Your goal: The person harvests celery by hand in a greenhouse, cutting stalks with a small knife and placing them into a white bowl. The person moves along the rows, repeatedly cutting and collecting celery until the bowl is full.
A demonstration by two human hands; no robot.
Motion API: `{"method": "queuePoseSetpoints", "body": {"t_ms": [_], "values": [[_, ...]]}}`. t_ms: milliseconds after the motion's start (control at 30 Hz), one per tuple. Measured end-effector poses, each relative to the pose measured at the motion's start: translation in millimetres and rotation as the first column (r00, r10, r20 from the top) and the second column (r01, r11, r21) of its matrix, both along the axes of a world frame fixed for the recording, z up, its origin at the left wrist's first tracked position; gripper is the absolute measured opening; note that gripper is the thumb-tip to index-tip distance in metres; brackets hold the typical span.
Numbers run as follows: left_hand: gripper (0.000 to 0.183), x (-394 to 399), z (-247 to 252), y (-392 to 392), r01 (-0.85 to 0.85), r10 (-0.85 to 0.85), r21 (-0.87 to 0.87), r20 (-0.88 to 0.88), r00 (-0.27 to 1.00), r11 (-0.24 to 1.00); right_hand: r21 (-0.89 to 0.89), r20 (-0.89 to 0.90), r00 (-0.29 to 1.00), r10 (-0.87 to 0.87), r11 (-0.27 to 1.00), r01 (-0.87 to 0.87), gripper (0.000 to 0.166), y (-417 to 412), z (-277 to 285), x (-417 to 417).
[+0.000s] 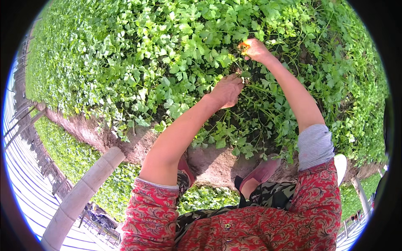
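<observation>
A dense bed of leafy green plants point(188, 47) with lobed leaves fills the ground before me. My left hand point(228, 89) is low among the stems, back of the hand up, its fingertips hidden by leaves near a patch of dark soil. Farther out and to the right, my right hand point(255, 50) is closed around something small and orange point(244, 47), with bits of plant at its edge; what the orange thing is cannot be told. Thin stems point(267, 94) lie spread just right of my left hand.
A bare soil path point(210, 164) runs beneath my feet, in reddish shoes point(260, 172). A thick pale pole point(84, 194) rises at the lower left, another post point(361, 196) at the lower right. More green plants point(207, 197) grow behind the path.
</observation>
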State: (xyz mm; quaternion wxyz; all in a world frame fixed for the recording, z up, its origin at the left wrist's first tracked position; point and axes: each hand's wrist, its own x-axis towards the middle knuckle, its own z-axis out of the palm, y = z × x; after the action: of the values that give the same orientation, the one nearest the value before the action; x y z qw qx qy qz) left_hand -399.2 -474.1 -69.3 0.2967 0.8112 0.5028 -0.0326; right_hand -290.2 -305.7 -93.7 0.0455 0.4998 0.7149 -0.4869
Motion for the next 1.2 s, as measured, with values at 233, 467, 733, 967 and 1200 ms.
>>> {"method": "queuePoseSetpoints", "body": {"t_ms": [233,467,733,967,1200], "values": [[0.035,-16.5,23.5,13.7,-0.171,0.150,0.144,0.145,0.978,0.975,0.038,-0.182,0.983,0.017,0.999,-0.010,0.035,1.9,16.3,-30.6],[0.051,-67.1,21.6,93.8,-0.574,0.571,0.059,0.052,0.819,0.817,0.232,-0.208,0.940,-0.270,0.920,0.316,0.031,80.6,-75.0,10.5],[0.057,-88.3,21.9,62.9,-0.547,0.552,0.084,-0.073,0.830,0.833,-0.083,-0.230,0.916,-0.329,0.944,0.319,0.029,8.1,-21.3,-17.8],[0.056,-80.5,34.4,56.5,-0.535,0.537,0.079,-0.005,0.844,0.841,0.507,0.219,0.963,-0.154,0.862,0.022,0.027,18.3,-28.5,-70.8],[0.035,-71.2,42.7,60.4,-0.432,0.443,0.270,0.023,0.896,0.861,0.714,0.101,0.988,0.121,0.683,-0.156,0.015,28.8,-70.0,-65.0]]}}
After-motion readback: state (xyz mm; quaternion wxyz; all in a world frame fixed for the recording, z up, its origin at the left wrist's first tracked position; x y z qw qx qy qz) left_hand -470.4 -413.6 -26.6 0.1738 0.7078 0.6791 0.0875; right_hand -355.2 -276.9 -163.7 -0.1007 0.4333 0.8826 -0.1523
